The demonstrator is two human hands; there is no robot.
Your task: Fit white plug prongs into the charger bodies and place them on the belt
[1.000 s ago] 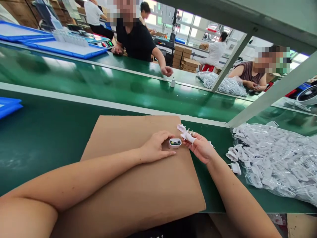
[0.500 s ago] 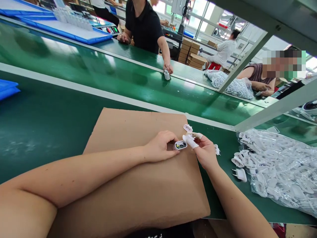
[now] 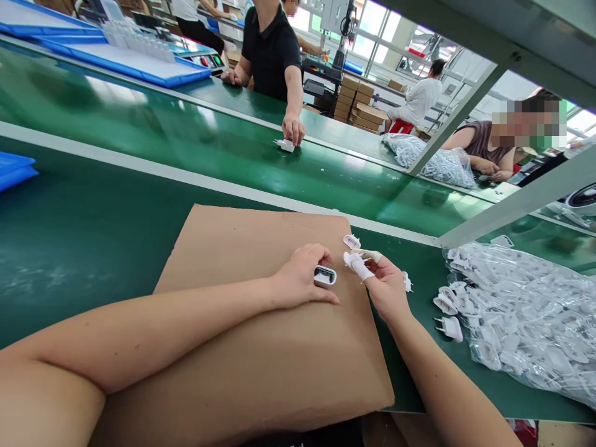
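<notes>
My left hand rests on a cardboard sheet, curled around a white charger housing. The housing's open end faces right, showing a circuit board inside; the thumb stands off below it. Just to the right, my right hand pinches a white plug cap between thumb and forefinger, both wrapped in white coverings. A small gap separates cap and housing. Another plug cap lies at the sheet's upper right corner, and one more shows partly behind my right hand.
At right, a clear bag bulges with white plug caps, a few loose beside it. A green conveyor belt runs beyond a pale rail. Across it, a co-worker's hand holds a white charger. Metal posts rise at right.
The housing has shifted left, away from the plug cap, and sits deeper in my left hand, whose thumb has come off it. The co-worker's hand has moved left with the charger.
</notes>
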